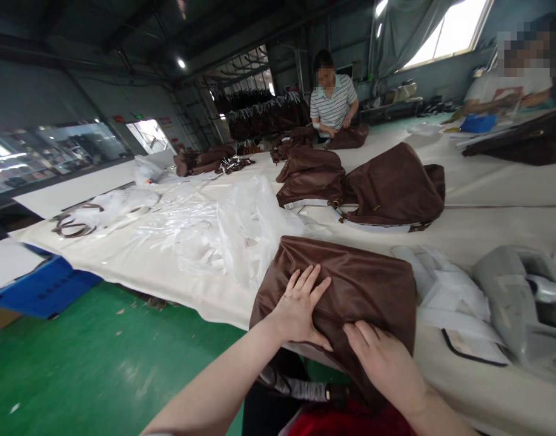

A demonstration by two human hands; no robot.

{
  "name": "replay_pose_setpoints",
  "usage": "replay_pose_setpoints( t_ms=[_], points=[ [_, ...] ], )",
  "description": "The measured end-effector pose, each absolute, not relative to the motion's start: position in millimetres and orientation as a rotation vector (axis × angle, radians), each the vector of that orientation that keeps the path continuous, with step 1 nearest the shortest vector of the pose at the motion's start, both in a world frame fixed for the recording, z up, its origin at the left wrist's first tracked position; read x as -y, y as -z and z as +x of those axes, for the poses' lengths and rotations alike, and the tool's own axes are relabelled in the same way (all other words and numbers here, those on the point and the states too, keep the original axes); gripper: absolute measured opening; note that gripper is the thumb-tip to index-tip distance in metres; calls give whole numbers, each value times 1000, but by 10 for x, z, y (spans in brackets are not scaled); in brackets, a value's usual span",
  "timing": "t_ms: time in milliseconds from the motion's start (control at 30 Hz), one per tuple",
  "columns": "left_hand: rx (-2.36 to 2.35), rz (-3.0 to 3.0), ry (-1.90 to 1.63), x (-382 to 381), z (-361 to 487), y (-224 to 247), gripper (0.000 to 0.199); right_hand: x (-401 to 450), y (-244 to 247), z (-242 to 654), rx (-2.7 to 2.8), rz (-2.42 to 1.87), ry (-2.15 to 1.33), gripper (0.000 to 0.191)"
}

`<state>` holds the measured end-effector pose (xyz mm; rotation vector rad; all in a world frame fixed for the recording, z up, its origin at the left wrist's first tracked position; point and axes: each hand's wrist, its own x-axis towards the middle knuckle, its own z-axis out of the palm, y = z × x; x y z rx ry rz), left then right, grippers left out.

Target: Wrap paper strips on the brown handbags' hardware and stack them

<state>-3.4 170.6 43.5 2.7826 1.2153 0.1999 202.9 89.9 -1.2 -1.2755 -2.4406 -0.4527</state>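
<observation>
A dark brown leather bag (364, 281) lies on the near edge of the table, its front part hanging over toward my body. My left hand (300, 309) rests flat on its upper face with fingers spread. Close by on the right, my right hand (380, 357) lies on the same bag near its front edge, fingers slightly bent and close together; what its thumb does is hard to see. Below the bag, a strap wrapped in pale film (300, 387) hangs by my lap, with a metal fitting at its end.
Beyond the bag lie more brown bags (391, 188) and crumpled clear plastic (246, 224). To the right are white wrapping sheets (455, 290) and a grey tape dispenser (509, 303). A co-worker (335, 100) handles a bag across the table; another person (509, 91) sits far right. Blue box (46, 287) lower left.
</observation>
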Motion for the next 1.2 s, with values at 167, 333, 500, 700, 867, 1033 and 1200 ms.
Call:
replay_pose_setpoints(
  t_ms=[167, 333, 500, 700, 867, 1033, 1200],
  points=[
    [-1171, 2749, -151, -1806, -84, -404, 132, -984, -79, 2068, 2572, -1175, 593, 35],
    [-1116, 2676, -48, -1929, -106, -406, 134, -1045, -163, 2133, 2636, -1077, 612, 32],
    [-1171, 2686, -53, -1976, -48, -344, 130, -1162, -219, 2031, 2675, -1196, 583, 21],
    [-1227, 2742, -86, -1934, 7, -272, 128, -1233, -292, 2001, 2742, -1223, 494, 24],
    [-1238, 2740, -96, -1926, 27, -278, 128, -1233, -339, 2054, 2812, -1171, 513, 25],
    [-1238, 2720, -91, -1941, 29, -267, 130, -1239, -376, 2098, 2857, -1164, 477, 25],
    [-1242, 2716, -108, -1934, 45, -286, 128, -1220, -441, 2211, 2949, -1156, 401, 26]
  ],
)
